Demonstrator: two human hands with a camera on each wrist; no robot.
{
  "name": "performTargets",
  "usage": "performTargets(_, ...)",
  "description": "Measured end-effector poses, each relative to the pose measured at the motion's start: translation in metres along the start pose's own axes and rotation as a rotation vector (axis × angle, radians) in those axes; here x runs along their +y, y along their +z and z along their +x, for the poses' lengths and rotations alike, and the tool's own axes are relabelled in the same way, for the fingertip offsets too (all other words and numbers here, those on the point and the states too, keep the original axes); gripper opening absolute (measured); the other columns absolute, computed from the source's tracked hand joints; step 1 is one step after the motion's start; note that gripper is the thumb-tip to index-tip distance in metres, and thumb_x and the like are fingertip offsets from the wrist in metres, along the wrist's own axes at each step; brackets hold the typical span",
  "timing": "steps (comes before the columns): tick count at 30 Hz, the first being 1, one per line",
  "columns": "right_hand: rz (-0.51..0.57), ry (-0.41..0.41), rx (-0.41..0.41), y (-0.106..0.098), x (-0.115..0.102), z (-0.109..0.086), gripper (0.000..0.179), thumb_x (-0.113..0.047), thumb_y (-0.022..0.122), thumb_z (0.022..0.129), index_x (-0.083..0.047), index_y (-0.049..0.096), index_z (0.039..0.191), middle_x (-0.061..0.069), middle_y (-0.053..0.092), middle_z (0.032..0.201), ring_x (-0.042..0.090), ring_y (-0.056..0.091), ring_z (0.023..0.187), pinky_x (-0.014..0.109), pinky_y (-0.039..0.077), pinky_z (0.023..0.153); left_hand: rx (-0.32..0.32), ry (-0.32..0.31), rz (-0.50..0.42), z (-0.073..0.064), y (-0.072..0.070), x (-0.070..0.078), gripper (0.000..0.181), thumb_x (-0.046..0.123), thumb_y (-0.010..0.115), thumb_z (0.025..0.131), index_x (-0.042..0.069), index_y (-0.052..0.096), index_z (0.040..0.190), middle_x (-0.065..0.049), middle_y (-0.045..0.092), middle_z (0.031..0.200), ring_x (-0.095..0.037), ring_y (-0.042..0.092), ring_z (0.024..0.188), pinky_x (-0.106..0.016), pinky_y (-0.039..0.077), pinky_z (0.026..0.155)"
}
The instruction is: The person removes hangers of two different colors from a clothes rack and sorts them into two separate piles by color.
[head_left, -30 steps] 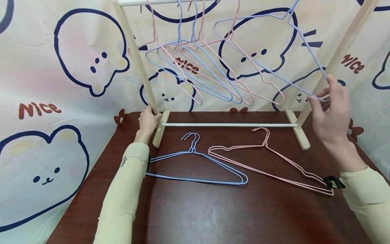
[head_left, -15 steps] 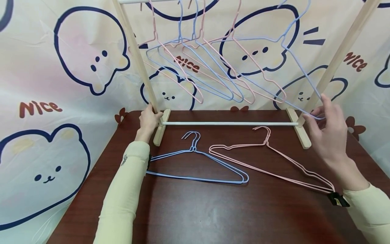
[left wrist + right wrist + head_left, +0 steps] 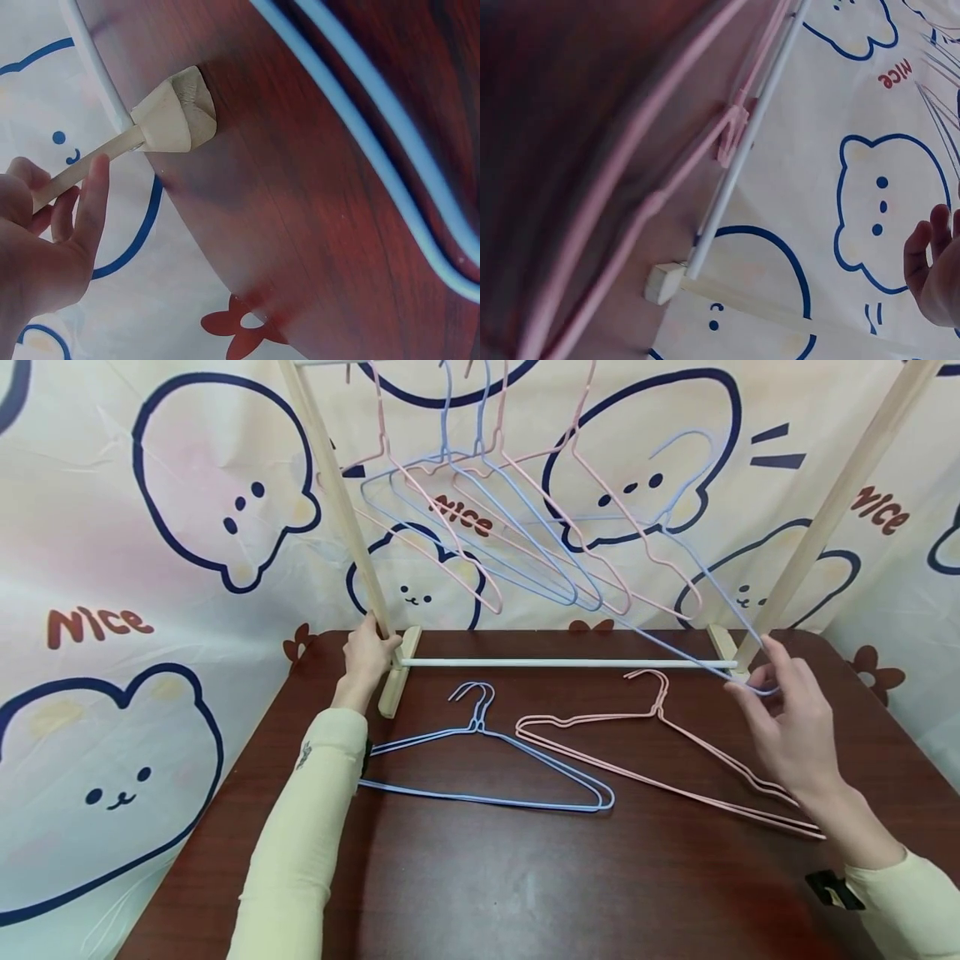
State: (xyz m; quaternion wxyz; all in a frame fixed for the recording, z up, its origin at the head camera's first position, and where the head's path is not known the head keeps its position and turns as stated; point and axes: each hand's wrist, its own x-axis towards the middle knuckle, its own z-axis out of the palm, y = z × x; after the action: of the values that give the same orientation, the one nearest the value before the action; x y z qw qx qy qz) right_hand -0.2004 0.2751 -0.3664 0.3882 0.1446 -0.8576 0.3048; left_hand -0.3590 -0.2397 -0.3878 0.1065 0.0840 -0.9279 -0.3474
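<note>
My right hand (image 3: 795, 727) pinches the lower right corner of a blue wire hanger (image 3: 720, 585) between thumb and fingers. This hanger is tilted in front of the rack, and its whole hook shows, hanging on nothing. In the right wrist view only part of the right hand (image 3: 939, 274) shows, at the right edge. My left hand (image 3: 365, 653) grips the rack's left wooden post (image 3: 330, 477) near its foot. The left wrist view shows the left hand's (image 3: 52, 255) fingers around that post (image 3: 90, 160). Several pink and blue hangers (image 3: 588, 556) hang on the rack.
Two blue hangers (image 3: 487, 802) lie stacked on the dark wooden table (image 3: 480, 885), left of centre. A pair of pink hangers (image 3: 659, 712) lies to their right, below my right hand. A white lower rail (image 3: 562, 664) joins the rack's feet. A patterned cloth (image 3: 90, 543) stands behind.
My right hand has come down and slightly left, bringing the blue hanger with it. Its hook has dropped fully into view. My left hand stays on the post.
</note>
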Motion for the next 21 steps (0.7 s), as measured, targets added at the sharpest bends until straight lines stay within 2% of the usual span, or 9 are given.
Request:
performTargets(6, 0.016, 0.015, -0.052, 0.005, 0.002, -0.015, 0.068, 0.012, 0.075, 0.079, -0.002, 0.050, 0.141, -0.001, 0.049, 0.087, -0.005, 0.041, 0.077, 0.000, 0.034, 0.067, -0.035, 0.002, -0.036, -0.002, -0.004, 0.002, 0.039, 0.019, 0.056, 0.098, 0.003, 0.048, 0.133, -0.024, 0.062, 0.119, -0.041, 0.067, 0.103, -0.039, 0.062, 0.068)
performTargets(11, 0.055, 0.023, -0.068, 0.010, 0.003, -0.021, 0.067, 0.012, 0.075, 0.079, -0.002, 0.052, 0.140, -0.006, 0.049, 0.085, -0.006, 0.041, 0.072, 0.005, 0.034, 0.064, -0.046, -0.006, -0.069, 0.000, -0.007, 0.003, 0.039, 0.018, 0.056, 0.097, 0.002, 0.046, 0.132, -0.023, 0.060, 0.119, -0.039, 0.067, 0.103, -0.035, 0.062, 0.065)
performTargets(16, 0.101, 0.045, -0.117, 0.013, -0.002, -0.029, 0.071, 0.011, 0.076, 0.078, -0.005, 0.052, 0.142, -0.007, 0.048, 0.084, -0.003, 0.040, 0.069, 0.012, 0.033, 0.060, -0.073, -0.008, -0.067, 0.003, -0.008, 0.000, 0.043, 0.018, 0.055, 0.097, 0.003, 0.043, 0.137, -0.023, 0.060, 0.125, -0.039, 0.067, 0.104, -0.034, 0.062, 0.063)
performTargets(21, 0.130, 0.029, -0.166, 0.015, -0.010, -0.034, 0.069, 0.013, 0.076, 0.077, -0.004, 0.053, 0.140, -0.005, 0.050, 0.084, -0.002, 0.040, 0.069, 0.017, 0.033, 0.059, -0.074, 0.016, -0.060, 0.001, -0.010, -0.002, 0.046, 0.020, 0.054, 0.098, 0.003, 0.042, 0.139, -0.024, 0.061, 0.124, -0.039, 0.070, 0.096, -0.032, 0.060, 0.061)
